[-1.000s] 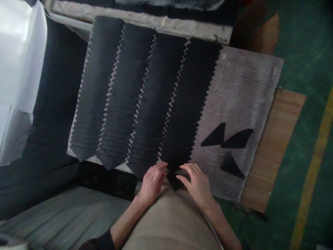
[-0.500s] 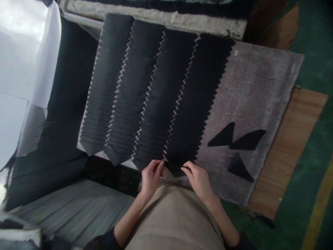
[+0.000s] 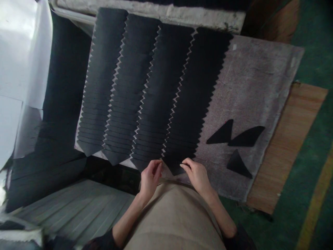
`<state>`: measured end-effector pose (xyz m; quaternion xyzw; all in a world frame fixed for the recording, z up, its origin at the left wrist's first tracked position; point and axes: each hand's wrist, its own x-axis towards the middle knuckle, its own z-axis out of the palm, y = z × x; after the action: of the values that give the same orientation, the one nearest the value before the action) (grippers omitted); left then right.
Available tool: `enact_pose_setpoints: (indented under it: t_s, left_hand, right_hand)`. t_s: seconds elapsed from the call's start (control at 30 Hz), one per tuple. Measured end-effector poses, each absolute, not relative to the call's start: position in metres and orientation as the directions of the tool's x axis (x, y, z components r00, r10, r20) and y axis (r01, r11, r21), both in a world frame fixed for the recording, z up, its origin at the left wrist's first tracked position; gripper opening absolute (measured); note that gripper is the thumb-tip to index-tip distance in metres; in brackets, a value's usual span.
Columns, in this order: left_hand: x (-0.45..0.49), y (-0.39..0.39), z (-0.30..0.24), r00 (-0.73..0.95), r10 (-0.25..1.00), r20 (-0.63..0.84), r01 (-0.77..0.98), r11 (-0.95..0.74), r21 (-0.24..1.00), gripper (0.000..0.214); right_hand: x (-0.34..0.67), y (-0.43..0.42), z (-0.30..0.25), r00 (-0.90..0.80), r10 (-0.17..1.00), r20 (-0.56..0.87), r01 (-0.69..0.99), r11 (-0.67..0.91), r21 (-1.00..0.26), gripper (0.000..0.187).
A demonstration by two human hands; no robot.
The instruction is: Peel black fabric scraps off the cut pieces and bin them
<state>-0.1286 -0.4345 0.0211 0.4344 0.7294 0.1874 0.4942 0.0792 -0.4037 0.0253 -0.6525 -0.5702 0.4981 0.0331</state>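
Several rows of overlapping black pointed fabric pieces [image 3: 166,93] lie on a grey felt board [image 3: 255,86]. Both my hands are at the near end of the rightmost row [image 3: 192,104]. My left hand [image 3: 150,176] has its fingers curled, the tips at the left edge of the lowest black piece [image 3: 174,168]. My right hand [image 3: 197,175] pinches that piece's right edge. The piece's point faces me, just above my beige apron.
Three loose black triangular pieces [image 3: 235,139] lie on the felt to the right. A wooden board [image 3: 286,146] sticks out beyond it over a green floor with a yellow line [image 3: 312,208]. White sheeting [image 3: 20,59] and dark cloth [image 3: 59,104] sit left; a grey slatted surface [image 3: 73,211] lies near left.
My hands drew slightly back and curled at the lowest piece's edges, which now lies closer into the row. The view shifted a little.
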Motion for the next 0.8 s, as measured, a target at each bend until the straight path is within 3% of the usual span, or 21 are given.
enact_pose_setpoints:
  t_s: [0.2,0.37,0.53,0.8]
  left_hand:
    - [-0.133,-0.440,0.019,-0.056,0.866,-0.497,0.592,0.430,0.682,0.019]
    - [-0.134,-0.438,0.022,0.179,0.940,-0.289,0.786,0.040,0.617,0.018]
    - [-0.133,-0.437,0.018,0.394,0.915,-0.087,0.790,-0.289,0.541,0.031]
    - [-0.136,-0.442,0.013,0.463,0.880,-0.103,0.796,-0.362,0.485,0.040]
  right_hand:
    - [0.077,-0.404,0.025,-0.127,0.765,-0.631,0.748,-0.344,-0.567,0.013]
    - [0.077,-0.402,0.026,-0.126,0.769,-0.627,0.767,-0.326,-0.553,0.013]
    - [0.078,-0.400,0.028,-0.139,0.756,-0.639,0.774,-0.320,-0.546,0.013]
    - [0.077,-0.400,0.029,-0.118,0.760,-0.639,0.750,-0.353,-0.559,0.016]
